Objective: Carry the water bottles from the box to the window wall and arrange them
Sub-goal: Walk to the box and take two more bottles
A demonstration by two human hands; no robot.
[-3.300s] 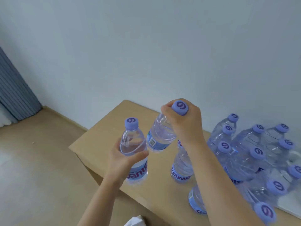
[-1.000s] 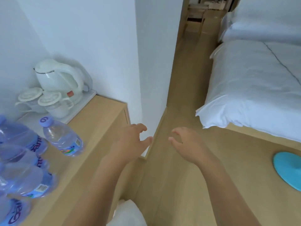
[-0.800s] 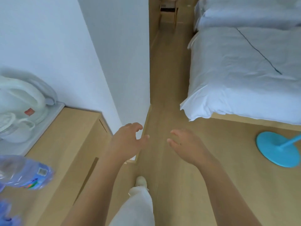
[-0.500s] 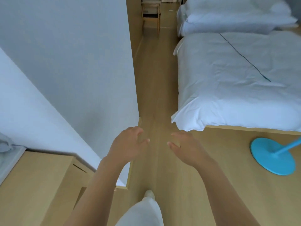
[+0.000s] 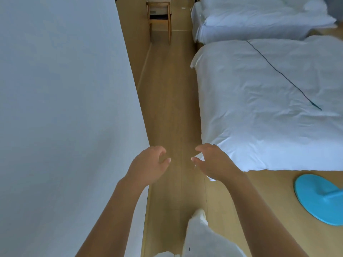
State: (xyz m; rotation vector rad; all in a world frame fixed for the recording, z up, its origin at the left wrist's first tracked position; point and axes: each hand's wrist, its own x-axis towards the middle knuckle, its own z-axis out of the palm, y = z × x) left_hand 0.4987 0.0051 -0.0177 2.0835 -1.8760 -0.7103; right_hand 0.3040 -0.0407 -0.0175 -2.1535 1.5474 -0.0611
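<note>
As the person is walking the narrow floor (image 5: 170, 108) between wall (image 5: 65, 108) and bed (image 5: 259, 108), left hand (image 5: 148, 168) and right hand (image 5: 213, 163) loosely curled and empty, a clipped bed corner is risking a stumble.

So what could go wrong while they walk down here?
The way between the white wall and the bed looks narrow, so a leg might brush the hanging sheet corner. The blue round base on the floor could trip a foot. Left hand and right hand hold nothing.
</note>
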